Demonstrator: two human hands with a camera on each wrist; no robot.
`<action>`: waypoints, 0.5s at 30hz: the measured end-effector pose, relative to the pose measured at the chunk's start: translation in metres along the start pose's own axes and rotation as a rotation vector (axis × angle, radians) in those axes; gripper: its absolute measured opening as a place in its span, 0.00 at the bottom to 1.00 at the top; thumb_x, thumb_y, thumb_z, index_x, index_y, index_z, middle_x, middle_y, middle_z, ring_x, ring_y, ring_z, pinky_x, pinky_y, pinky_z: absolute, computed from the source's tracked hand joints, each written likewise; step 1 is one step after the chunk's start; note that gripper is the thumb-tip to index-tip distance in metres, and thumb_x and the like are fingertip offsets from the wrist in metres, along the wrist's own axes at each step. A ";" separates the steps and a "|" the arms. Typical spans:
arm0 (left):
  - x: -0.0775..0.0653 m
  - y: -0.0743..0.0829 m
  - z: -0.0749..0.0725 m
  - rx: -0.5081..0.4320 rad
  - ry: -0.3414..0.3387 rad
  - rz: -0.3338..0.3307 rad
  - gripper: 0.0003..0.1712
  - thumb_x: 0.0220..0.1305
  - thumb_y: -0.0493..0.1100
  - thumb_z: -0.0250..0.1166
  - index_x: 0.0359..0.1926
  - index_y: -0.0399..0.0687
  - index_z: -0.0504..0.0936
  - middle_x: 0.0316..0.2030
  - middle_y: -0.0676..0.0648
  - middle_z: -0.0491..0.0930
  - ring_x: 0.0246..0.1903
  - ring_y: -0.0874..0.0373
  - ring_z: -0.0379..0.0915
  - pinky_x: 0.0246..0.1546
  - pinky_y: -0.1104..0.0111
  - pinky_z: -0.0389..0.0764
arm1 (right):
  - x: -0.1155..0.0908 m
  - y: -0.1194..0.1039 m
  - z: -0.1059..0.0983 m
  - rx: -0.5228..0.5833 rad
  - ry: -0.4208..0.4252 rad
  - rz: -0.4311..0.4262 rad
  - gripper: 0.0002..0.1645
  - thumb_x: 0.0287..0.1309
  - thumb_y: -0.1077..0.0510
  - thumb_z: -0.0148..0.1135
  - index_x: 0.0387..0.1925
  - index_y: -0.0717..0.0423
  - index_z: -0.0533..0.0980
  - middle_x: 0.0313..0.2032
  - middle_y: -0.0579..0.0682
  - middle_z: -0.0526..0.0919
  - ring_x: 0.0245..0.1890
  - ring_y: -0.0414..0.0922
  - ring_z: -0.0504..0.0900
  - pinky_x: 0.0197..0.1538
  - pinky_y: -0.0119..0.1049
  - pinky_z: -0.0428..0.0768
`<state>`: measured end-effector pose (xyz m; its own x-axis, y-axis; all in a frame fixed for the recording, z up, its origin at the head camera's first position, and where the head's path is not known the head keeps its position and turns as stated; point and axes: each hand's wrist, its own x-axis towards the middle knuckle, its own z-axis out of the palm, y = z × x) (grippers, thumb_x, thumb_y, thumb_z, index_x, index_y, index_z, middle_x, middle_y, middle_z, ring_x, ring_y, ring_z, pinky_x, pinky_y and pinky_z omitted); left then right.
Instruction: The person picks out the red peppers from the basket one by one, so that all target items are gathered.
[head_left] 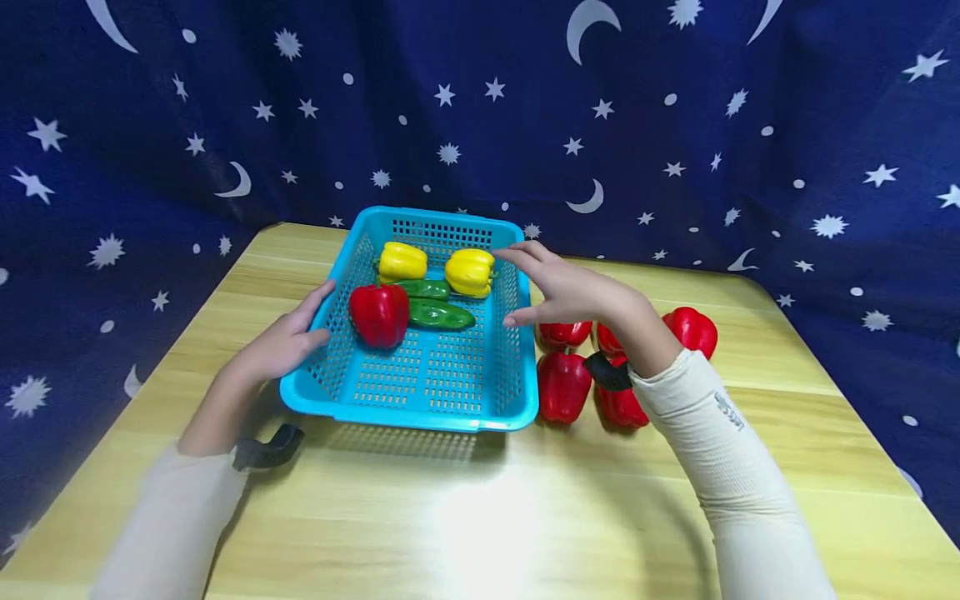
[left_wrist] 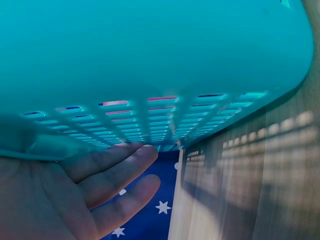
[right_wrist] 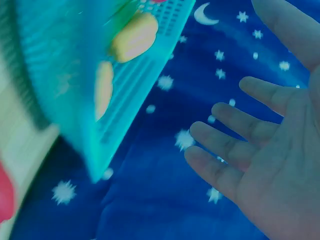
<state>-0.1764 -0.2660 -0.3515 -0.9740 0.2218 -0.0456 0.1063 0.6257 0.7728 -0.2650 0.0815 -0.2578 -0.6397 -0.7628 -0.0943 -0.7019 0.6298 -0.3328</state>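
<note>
A light-blue plastic basket (head_left: 408, 422) with perforated walls stands on the table. Inside it lie a red bell pepper (head_left: 379, 316), two yellow bell peppers (head_left: 403, 261) and two long green peppers (head_left: 441, 315). My left hand (head_left: 288, 342) is at the basket's left side; in the left wrist view its fingers (left_wrist: 120, 172) extend, nearly straight, along the outer wall. Its thumb is hidden there. My right hand (head_left: 562, 287) hovers by the right rim with fingers spread, holding nothing. The right wrist view shows that bare palm apart from the basket.
Several red bell peppers (head_left: 564, 387) lie on the table just right of the basket, partly behind my right forearm. A dark-blue curtain (head_left: 525, 100) with stars and moons hangs behind the wooden table (head_left: 360, 533). A black strap (head_left: 268, 448) circles my left wrist.
</note>
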 end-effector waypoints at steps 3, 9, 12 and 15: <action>-0.001 -0.001 -0.001 -0.001 0.009 0.004 0.41 0.62 0.34 0.44 0.71 0.44 0.33 0.69 0.31 0.41 0.63 0.33 0.49 0.60 0.40 0.55 | 0.025 -0.019 -0.005 -0.035 -0.031 -0.038 0.51 0.49 0.43 0.64 0.69 0.47 0.49 0.68 0.53 0.50 0.65 0.52 0.56 0.65 0.49 0.62; -0.001 -0.003 -0.001 -0.002 0.018 0.002 0.40 0.62 0.34 0.44 0.71 0.44 0.34 0.68 0.31 0.43 0.63 0.33 0.51 0.61 0.41 0.56 | 0.069 -0.050 -0.004 -0.077 -0.089 -0.102 0.50 0.51 0.42 0.62 0.70 0.44 0.47 0.68 0.52 0.49 0.66 0.50 0.55 0.65 0.45 0.64; 0.000 -0.004 -0.001 -0.003 0.020 0.000 0.40 0.62 0.35 0.44 0.71 0.45 0.34 0.68 0.31 0.43 0.62 0.33 0.53 0.60 0.42 0.58 | 0.087 -0.059 0.004 -0.105 -0.120 -0.110 0.50 0.51 0.43 0.62 0.70 0.44 0.47 0.68 0.51 0.49 0.65 0.49 0.55 0.64 0.44 0.64; -0.001 -0.005 -0.001 -0.003 0.027 -0.007 0.40 0.62 0.35 0.44 0.71 0.45 0.35 0.68 0.31 0.46 0.60 0.35 0.58 0.58 0.43 0.62 | 0.103 -0.066 0.015 -0.146 -0.175 -0.102 0.50 0.51 0.43 0.62 0.70 0.46 0.48 0.68 0.51 0.51 0.65 0.49 0.55 0.65 0.44 0.63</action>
<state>-0.1765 -0.2698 -0.3552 -0.9798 0.1972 -0.0343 0.0986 0.6247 0.7746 -0.2795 -0.0407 -0.2598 -0.5079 -0.8294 -0.2328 -0.8060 0.5529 -0.2112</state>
